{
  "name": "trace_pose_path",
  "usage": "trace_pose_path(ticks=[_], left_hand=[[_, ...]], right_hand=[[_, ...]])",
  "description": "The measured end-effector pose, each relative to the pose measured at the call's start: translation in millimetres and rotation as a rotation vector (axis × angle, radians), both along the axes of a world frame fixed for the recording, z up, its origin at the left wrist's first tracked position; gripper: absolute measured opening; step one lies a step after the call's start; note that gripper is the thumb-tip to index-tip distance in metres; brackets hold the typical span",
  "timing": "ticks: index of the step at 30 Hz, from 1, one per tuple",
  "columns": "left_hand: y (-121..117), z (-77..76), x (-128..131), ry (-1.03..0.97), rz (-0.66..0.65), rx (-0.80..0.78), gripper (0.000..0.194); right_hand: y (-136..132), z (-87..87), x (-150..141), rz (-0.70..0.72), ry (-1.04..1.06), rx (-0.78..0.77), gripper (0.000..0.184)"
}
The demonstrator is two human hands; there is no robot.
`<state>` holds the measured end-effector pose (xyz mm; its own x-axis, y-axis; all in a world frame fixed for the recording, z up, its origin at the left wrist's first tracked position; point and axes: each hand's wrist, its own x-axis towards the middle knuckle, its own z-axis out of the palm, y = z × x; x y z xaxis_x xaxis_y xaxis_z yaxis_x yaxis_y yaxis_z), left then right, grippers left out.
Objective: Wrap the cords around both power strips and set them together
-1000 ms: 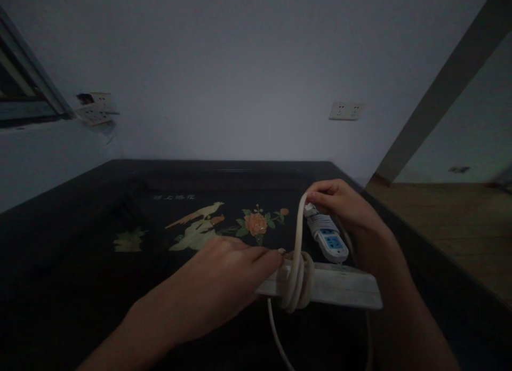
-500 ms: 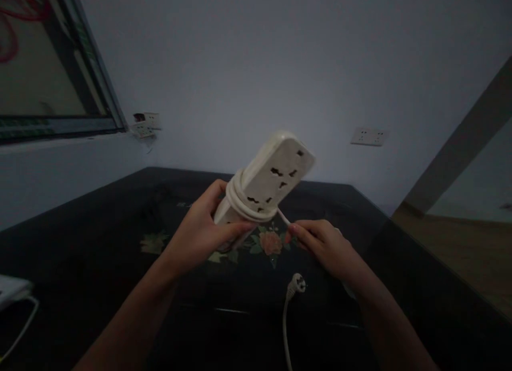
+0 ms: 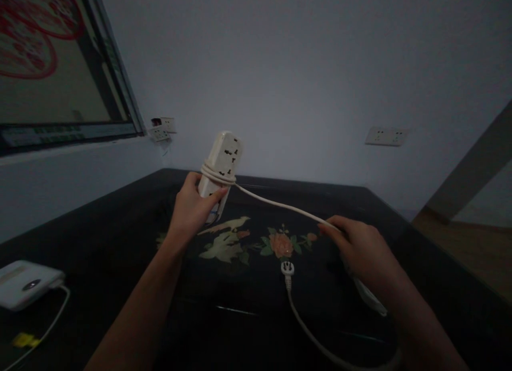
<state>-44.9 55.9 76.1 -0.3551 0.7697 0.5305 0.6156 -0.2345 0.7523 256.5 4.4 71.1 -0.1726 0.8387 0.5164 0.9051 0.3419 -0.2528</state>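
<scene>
My left hand (image 3: 193,203) is wrapped round the lower part of a white power strip (image 3: 224,153), tilted upright above the dark table. Several turns of its white cord (image 3: 276,202) circle the strip's middle. From there the cord runs out to the right, fairly straight, into my right hand (image 3: 358,238), whose thumb and fingers pinch it. A white plug (image 3: 287,268) on a length of cord lies below, between my two arms, near a painted rose on the table.
The black table (image 3: 224,333) has painted flowers and birds. At left sits a white box-like device (image 3: 28,285) with a cable and a yellow tag (image 3: 26,339). A white object (image 3: 370,299) lies partly behind my right forearm. Wall sockets (image 3: 387,136) are at the back.
My left hand has moved the power strip left and away. My right hand has gone right, drawing out a longer stretch of cord between the hands. The plug now points away.
</scene>
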Motion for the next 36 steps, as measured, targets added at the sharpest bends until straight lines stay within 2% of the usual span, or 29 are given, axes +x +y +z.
trace_pose_path(ticks=[3, 5, 11, 17, 21, 26, 31, 36], left_hand=[[2, -1.8, -5, 0.109, 0.072, -0.068, 0.039], [3, -3.3, -4, 0.182, 0.093, -0.132, 0.039], [3, -5.3, 4, 0.364, 0.153, -0.239, 0.043], [-5, -3.7, 9, 0.55, 0.165, -0.301, 0.048], [-10, -7.8, 18, 0.707, 0.029, -0.443, 0.042], [-20, -16.6, 39, 0.837, -0.305, -0.585, 0.038], [-41, -23.1, 63, 0.927, -0.622, -0.558, 0.04], [-61, -22.1, 77, 1.014, -0.761, -0.571, 0.043]], right_hand=[[-5, 3.3, -4, -0.083, -0.056, 0.111, 0.025], [-9, 5.0, -8, -0.079, -0.118, 0.15, 0.021], [-9, 5.6, -9, 0.203, -0.346, 0.297, 0.024], [-13, 8.9, -7, 0.31, -0.433, 0.393, 0.022], [-15, 13.2, 2, 0.339, -0.387, 0.371, 0.023], [-21, 23.7, 12, 0.337, -0.207, 0.298, 0.026], [-27, 35.7, 12, 0.254, -0.049, 0.251, 0.025], [-20, 34.4, 16, 0.239, 0.07, 0.178, 0.021]])
